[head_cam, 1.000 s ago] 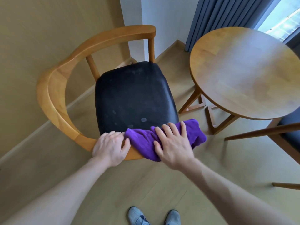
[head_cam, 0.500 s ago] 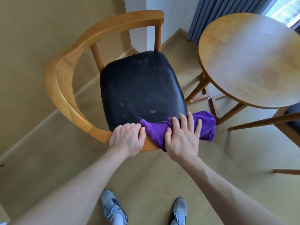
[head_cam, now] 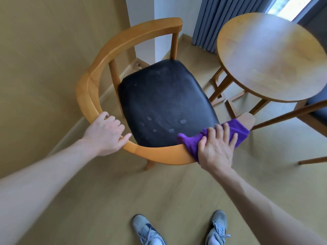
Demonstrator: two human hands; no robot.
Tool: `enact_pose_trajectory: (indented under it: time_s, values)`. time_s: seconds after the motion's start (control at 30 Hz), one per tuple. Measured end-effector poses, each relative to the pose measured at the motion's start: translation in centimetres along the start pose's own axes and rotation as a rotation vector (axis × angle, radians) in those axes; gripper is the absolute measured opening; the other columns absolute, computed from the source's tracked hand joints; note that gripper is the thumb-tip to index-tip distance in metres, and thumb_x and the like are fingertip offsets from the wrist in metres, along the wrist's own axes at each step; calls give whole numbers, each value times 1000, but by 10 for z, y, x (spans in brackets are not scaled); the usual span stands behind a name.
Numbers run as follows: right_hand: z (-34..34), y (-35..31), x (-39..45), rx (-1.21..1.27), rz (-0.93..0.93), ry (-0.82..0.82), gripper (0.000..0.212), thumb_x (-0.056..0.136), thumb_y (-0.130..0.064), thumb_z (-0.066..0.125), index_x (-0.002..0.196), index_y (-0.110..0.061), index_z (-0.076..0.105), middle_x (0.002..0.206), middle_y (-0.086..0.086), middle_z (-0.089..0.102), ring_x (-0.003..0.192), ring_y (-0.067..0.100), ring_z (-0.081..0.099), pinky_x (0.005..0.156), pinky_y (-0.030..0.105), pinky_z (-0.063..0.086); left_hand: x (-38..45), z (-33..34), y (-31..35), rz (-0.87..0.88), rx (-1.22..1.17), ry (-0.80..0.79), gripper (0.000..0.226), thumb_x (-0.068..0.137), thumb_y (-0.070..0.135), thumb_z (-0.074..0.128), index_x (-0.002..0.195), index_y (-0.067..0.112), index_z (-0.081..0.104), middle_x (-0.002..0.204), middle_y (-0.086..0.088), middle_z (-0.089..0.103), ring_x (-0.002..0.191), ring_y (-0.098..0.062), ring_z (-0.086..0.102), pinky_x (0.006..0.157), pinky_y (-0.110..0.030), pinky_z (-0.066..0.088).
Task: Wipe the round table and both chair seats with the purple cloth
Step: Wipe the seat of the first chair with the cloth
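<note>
A wooden armchair with a curved rail [head_cam: 99, 76] and a black seat [head_cam: 164, 103], marked with pale smudges, stands in front of me. The purple cloth [head_cam: 237, 129] lies draped over the rail's near right end. My right hand [head_cam: 216, 147] presses flat on the cloth, fingers spread. My left hand [head_cam: 106, 133] grips the rail at its near left part, fingers curled around it. The round wooden table [head_cam: 272, 55] stands at the right. A second chair's dark seat [head_cam: 318, 108] shows partly at the right edge.
A beige wall runs along the left, close behind the chair. Grey curtains [head_cam: 208, 23] hang at the back beside a window. The second chair's wooden bars [head_cam: 286, 115] reach across the right side. My two grey shoes [head_cam: 148, 230] stand on the wood floor below.
My left hand slid left along the rail, away from the cloth. My right hand moved the cloth right toward the rail's end. The view shifted.
</note>
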State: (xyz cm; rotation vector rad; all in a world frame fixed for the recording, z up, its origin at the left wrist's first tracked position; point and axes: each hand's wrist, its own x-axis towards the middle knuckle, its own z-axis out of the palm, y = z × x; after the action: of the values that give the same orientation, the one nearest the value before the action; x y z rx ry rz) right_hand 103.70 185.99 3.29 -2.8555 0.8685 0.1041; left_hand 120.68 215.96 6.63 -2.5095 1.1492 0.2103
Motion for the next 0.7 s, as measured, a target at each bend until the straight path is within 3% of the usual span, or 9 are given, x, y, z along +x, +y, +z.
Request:
enact_pose_trajectory:
  time_s: [0.13,0.27,0.33,0.47,0.6,0.7]
  values:
    - [16,-64,-39,-11,-50,-18,34,92,-37,42,105,-12,61,121,13,60,140,38,42,122,62,16,9,19,3,9,-1,145,62,98,53,20,79,19,69,78,-2,69,73,-23,63,81,-42,49]
    - [29,-117,-54,-3,-147,26,28,94,-40,44,92,-16,58,95,8,58,103,34,54,118,63,24,10,27,2,6,-49,268,52,93,45,32,66,14,64,66,-7,63,61,-27,57,70,-41,43]
    - [30,-113,-55,-6,-292,2,32,97,-44,42,97,-16,59,93,4,58,94,31,55,114,58,29,10,26,5,-5,-73,271,49,92,41,32,66,13,62,66,-8,63,61,-29,56,69,-42,43]
    - [18,-44,-31,-55,-591,-45,41,96,-51,45,113,-17,60,102,3,60,98,31,55,104,49,37,9,28,6,8,-108,309,48,92,39,32,65,13,62,64,-8,61,59,-27,56,68,-41,43]
    - [1,22,7,-113,-430,-31,37,96,-48,42,110,-18,61,110,4,62,115,29,54,118,48,28,8,28,5,-7,-116,310,49,93,42,31,64,15,60,62,-4,59,56,-21,50,67,-39,43]
    - [6,8,-2,-40,-156,18,37,97,-41,37,112,-17,62,124,4,62,135,27,44,124,49,19,10,27,5,-15,-95,300,49,93,42,31,65,15,61,63,-4,59,57,-21,50,67,-39,42]
